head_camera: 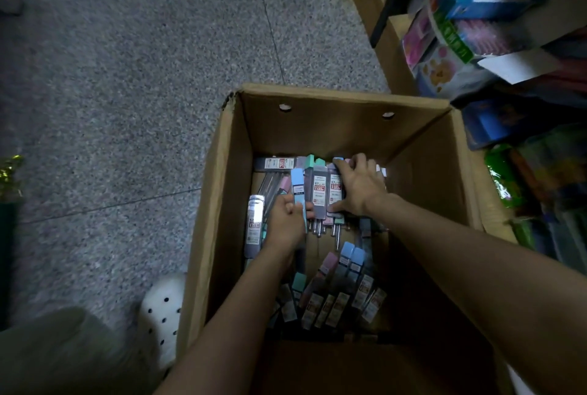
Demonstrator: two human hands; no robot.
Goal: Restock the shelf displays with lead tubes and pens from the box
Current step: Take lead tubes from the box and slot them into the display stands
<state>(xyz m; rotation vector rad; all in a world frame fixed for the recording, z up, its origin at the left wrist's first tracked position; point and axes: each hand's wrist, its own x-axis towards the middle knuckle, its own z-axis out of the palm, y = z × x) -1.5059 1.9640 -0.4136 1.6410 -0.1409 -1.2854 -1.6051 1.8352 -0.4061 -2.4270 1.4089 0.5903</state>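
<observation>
**Both hands deep in the box, gathering lead tubes**

Everything here sits relative to the cardboard box [317, 127], open on the speckled floor [127, 77]. Against its far wall, the right hand [360, 186] spreads over a row of lead tubes [319, 186], fingers curled over their pastel caps and thumb hooked under their lower ends, so it clamps the bunch. Just left of it, the left hand [286, 220] pinches a blue-capped tube [298, 193]. The hands are close together but not touching.

The likely trouble: the right hand's bunch is wide and loosely lined up, so I judge the outer tubes could slide out on lifting and drop back in. The thin metal tips poking out below the bunch could also snag.

Another heap of tubes [333, 293] lies at the box's near end, dim and partly under the forearms. Whether any pens are in the box I cannot tell. Right of the box, stacked goods [476, 13] are blurred, and the target shelf display is not identifiable. A white perforated shoe [162, 309] stands left of the box.
</observation>
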